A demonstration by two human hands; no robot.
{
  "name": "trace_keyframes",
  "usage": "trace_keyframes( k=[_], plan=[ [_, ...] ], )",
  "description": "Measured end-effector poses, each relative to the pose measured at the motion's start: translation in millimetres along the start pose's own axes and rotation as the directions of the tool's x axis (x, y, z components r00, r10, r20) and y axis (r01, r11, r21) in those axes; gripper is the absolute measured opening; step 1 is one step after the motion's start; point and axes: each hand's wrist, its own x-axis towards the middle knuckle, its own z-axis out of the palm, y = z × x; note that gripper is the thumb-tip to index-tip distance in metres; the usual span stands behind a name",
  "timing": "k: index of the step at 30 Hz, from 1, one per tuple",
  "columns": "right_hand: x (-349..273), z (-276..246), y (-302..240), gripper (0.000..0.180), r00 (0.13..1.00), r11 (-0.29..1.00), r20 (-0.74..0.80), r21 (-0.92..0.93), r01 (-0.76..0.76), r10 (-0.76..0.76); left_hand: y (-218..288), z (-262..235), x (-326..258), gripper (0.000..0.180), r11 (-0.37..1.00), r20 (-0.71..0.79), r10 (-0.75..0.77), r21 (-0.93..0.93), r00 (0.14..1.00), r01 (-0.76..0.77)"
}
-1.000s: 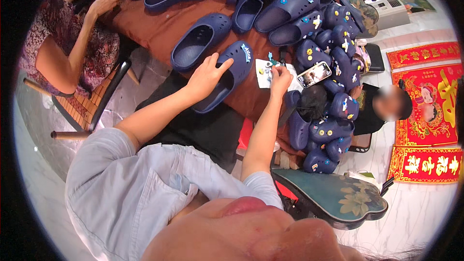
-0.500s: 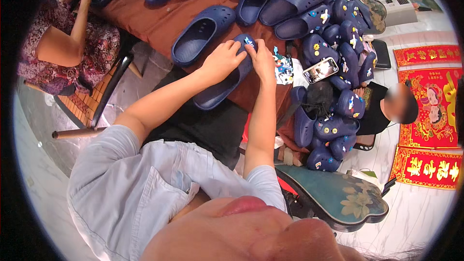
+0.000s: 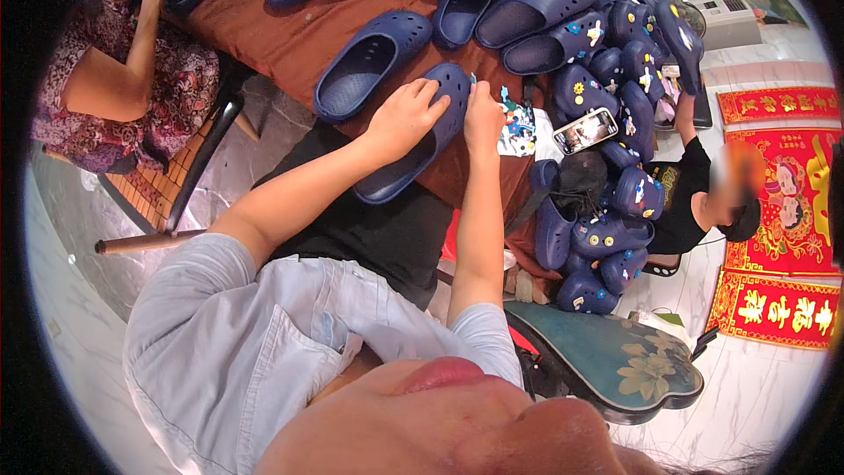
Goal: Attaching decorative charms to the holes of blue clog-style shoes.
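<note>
My left hand (image 3: pixel 407 121) is wrapped over the side of a navy clog (image 3: pixel 453 92), its fingers on the upper. The toe of this clog shows bare holes, and its heel points toward my lap. Just right of the toe, my right hand (image 3: pixel 483 119) pinches a small blue-and-white shoe charm (image 3: pixel 474 79), held apart from the clog. Close to that hand lies a pile of small charms (image 3: pixel 517 127) on a white sheet. A second navy clog (image 3: pixel 367 66), without charms, rests on the brown cloth to the left.
Many decorated navy clogs (image 3: pixel 549 0) cover the brown-clothed table (image 3: pixel 290 35) at the back and right. A lit phone (image 3: pixel 585 131) leans among them, near a black pouch (image 3: pixel 580 178). One person (image 3: pixel 132 88) works at far left; another (image 3: pixel 694 202) is at right, one arm raised to a clog.
My right hand has moved off the clog's toe to the right with the charm, baring the holes. My left hand stays put. The person at right has raised an arm to a clog.
</note>
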Motion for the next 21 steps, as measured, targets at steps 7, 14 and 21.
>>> trace_keyframes(
  k=[7,14,21],
  plan=[
    [-18.2,-23.5,23.1,0.024,0.940,0.916,-0.137,0.307,-0.259,0.312,-1.9,-1.6,1.9,0.039,1.000,0.036,-0.016,-0.001,0.999,0.016],
    [-50.3,-51.1,77.2,0.027,0.813,0.823,-0.175,0.252,-0.509,0.556,-2.8,-1.1,1.8,0.040,1.000,0.027,-0.002,0.006,1.000,0.002],
    [-63.5,-44.7,86.4,0.026,0.783,0.806,-0.224,0.300,-0.511,0.580,-2.8,-1.7,0.8,0.039,0.998,0.049,0.013,0.065,0.999,-0.016]
  ],
)
